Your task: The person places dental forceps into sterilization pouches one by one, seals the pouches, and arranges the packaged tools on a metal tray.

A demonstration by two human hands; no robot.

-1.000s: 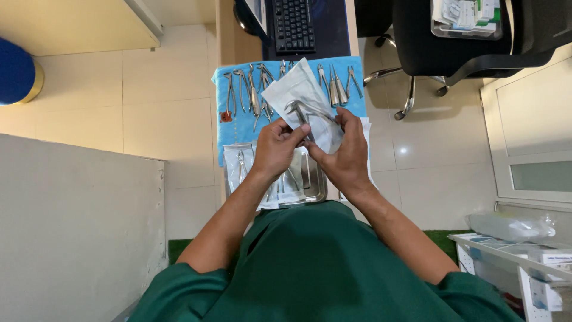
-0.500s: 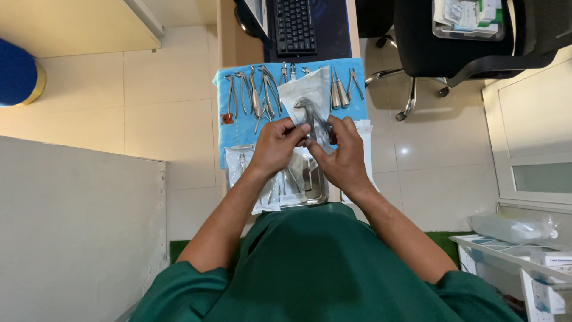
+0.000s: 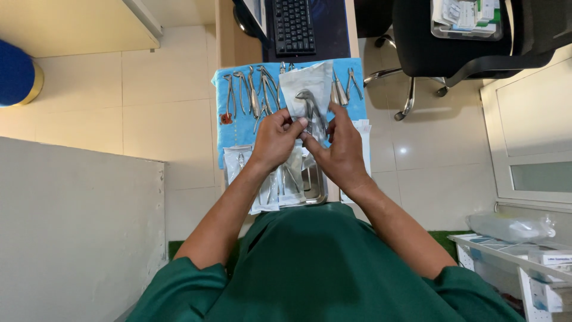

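Both hands hold up a clear sterilization pouch (image 3: 307, 89) with metal dental forceps (image 3: 311, 107) inside it. My left hand (image 3: 275, 138) pinches the pouch's lower left edge. My right hand (image 3: 337, 149) grips its lower right side, thumb on the front. Under the hands lies a blue cloth (image 3: 224, 128) with several loose metal forceps (image 3: 250, 95) laid in a row. Below them a steel tray (image 3: 316, 188) holds more sealed pouches (image 3: 267, 191).
A black keyboard (image 3: 293, 27) sits on the desk beyond the cloth. A black office chair (image 3: 453, 42) stands at the right. A blue round object (image 3: 15, 74) is on the floor at left. A white shelf (image 3: 518, 250) with boxes and a plastic bag is at lower right.
The pouch has been turned and straightened from a crumpled tilt to upright and flat, and both hands have shifted to its lower edge.
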